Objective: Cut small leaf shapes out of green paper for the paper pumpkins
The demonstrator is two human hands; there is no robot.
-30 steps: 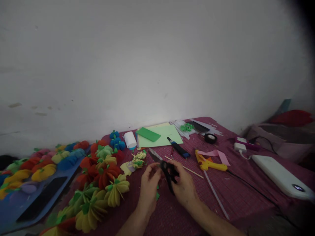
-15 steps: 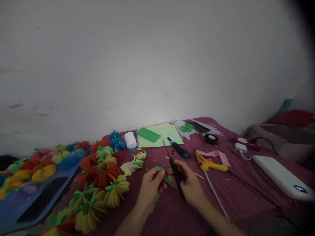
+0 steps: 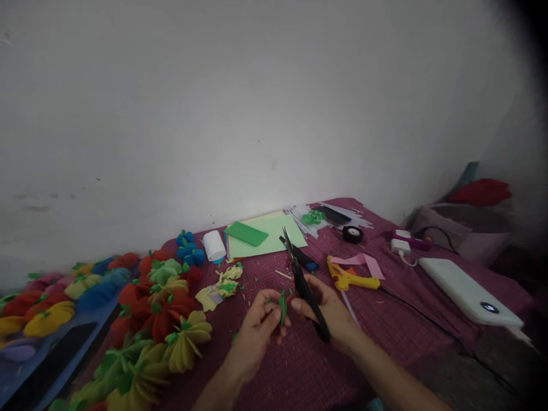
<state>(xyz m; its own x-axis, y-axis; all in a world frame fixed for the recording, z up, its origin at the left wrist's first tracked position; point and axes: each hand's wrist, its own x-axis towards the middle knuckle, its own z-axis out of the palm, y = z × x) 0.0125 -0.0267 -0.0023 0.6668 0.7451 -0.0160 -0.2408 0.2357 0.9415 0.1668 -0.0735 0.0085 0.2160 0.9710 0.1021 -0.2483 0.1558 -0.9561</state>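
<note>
Between the thumb and fingers of my left hand (image 3: 262, 322) is a small green foam piece (image 3: 283, 308), its narrow end pointing up. My right hand (image 3: 327, 311) is closed around black-handled scissors (image 3: 305, 288). Their metal blades point up and away, nearly together, apart from the green piece. Both hands are above the maroon checked cloth, close to each other. Left of my left hand stand several pumpkin-like foam shapes, the closest a pale yellow one (image 3: 188, 339) with a green top. Small scraps (image 3: 229, 279) in yellow and green lie beyond that hand.
Behind the scissors lie a blue-and-black cutter (image 3: 306, 260) and pale green sheets (image 3: 280, 235) under a green strip (image 3: 247, 233). A yellow glue gun (image 3: 353, 280) with a cord, black tape (image 3: 352, 234), a white power bank (image 3: 468, 291) and a white roll (image 3: 214, 246) are around.
My left hand has turned the green piece from slanting to upright. The scissors have moved slightly apart from it, blades now clearly visible. The whole view has shifted a little to the right.
</note>
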